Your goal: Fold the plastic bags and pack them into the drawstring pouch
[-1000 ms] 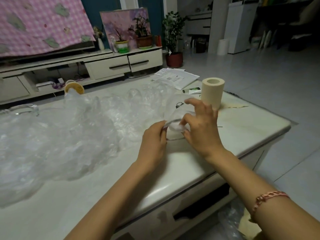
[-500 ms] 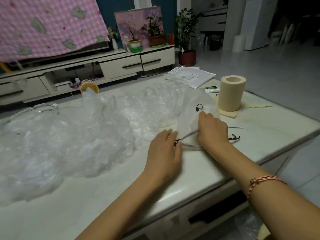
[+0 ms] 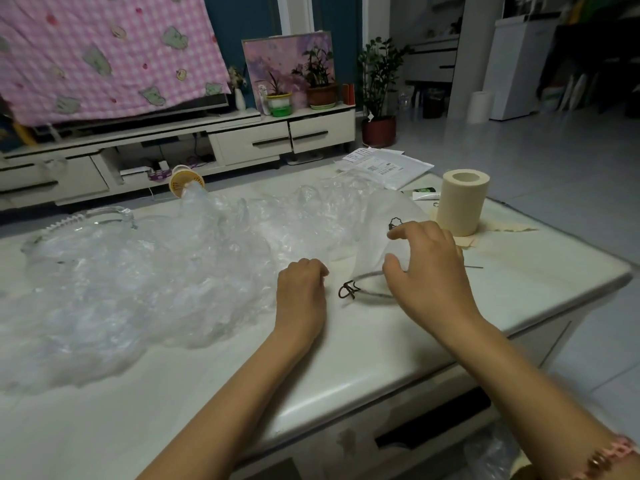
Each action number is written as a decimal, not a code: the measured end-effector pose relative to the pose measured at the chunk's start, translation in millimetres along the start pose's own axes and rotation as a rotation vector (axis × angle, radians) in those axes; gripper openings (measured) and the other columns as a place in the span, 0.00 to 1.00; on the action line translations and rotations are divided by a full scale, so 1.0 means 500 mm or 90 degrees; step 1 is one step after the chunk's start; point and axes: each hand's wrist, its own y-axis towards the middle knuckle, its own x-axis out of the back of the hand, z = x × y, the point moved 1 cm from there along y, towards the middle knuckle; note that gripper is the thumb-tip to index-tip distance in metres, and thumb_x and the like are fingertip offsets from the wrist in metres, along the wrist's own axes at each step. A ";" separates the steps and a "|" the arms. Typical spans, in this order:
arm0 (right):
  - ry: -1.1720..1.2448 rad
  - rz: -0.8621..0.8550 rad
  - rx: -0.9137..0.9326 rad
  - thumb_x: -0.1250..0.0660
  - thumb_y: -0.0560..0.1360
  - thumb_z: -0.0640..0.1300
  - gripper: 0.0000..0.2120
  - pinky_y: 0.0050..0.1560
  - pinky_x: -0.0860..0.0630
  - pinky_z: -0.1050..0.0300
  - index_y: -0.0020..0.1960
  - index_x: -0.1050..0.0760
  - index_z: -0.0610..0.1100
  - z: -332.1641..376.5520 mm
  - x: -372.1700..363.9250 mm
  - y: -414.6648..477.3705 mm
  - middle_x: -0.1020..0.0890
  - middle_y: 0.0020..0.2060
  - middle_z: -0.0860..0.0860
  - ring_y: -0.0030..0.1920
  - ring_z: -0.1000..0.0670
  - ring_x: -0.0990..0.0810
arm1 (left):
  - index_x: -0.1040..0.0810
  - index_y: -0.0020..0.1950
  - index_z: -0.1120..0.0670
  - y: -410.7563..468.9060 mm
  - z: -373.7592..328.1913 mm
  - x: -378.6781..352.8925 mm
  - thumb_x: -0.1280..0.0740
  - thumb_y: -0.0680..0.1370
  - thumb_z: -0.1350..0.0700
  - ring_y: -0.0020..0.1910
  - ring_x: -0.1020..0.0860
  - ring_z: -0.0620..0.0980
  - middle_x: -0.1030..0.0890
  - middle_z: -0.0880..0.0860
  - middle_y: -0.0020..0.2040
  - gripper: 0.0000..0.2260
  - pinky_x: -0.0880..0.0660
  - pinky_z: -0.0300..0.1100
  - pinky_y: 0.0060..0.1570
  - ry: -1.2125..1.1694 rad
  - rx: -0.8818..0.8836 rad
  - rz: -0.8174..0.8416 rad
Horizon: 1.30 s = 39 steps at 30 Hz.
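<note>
Hovering with fingers spread and holding nothing, the right hand (image 3: 429, 271) hangs over the drawstring pouch (image 3: 374, 244), which lies near the table's (image 3: 381, 341) right front edge, its dark cord (image 3: 349, 291) looped toward the left hand (image 3: 301, 299). That hand's fingers are curled under beside the heaped plastic bags (image 3: 138, 278); whether they grip anything I cannot tell. Beyond stands a cream roll (image 3: 462, 202), and printed papers (image 3: 381, 166) overhang the far edge, their writing too small to read.

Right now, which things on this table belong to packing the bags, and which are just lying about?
Job in hand: heap of clear plastic bags, drawstring pouch, its dark cord.
Lying about: cream roll, printed papers, small tube, glass dish.
</note>
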 end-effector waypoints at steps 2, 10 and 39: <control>0.082 -0.032 0.005 0.38 0.75 0.37 0.12 0.61 0.37 0.54 0.58 0.26 0.42 0.011 0.000 -0.006 0.24 0.57 0.48 0.60 0.46 0.30 | 0.22 0.54 0.60 -0.015 -0.006 0.025 0.37 0.74 0.70 0.42 0.24 0.52 0.20 0.53 0.42 0.12 0.31 0.42 0.45 -0.068 0.001 -0.030; 0.198 -0.045 0.047 0.39 0.73 0.30 0.11 0.50 0.35 0.66 0.48 0.23 0.42 0.055 -0.013 -0.026 0.24 0.43 0.54 0.50 0.51 0.26 | 0.25 0.50 0.42 -0.177 0.069 0.198 0.40 0.76 0.50 0.47 0.26 0.37 0.27 0.38 0.47 0.07 0.30 0.29 0.47 -0.085 -0.161 0.127; 0.051 0.426 0.565 0.39 0.74 0.60 0.21 0.67 0.42 0.66 0.62 0.31 0.51 0.102 -0.152 -0.206 0.28 0.67 0.52 0.65 0.56 0.33 | 0.66 0.72 0.41 -0.322 0.167 0.265 0.79 0.60 0.27 0.73 0.66 0.40 0.66 0.42 0.72 0.42 0.71 0.33 0.67 0.203 0.050 0.331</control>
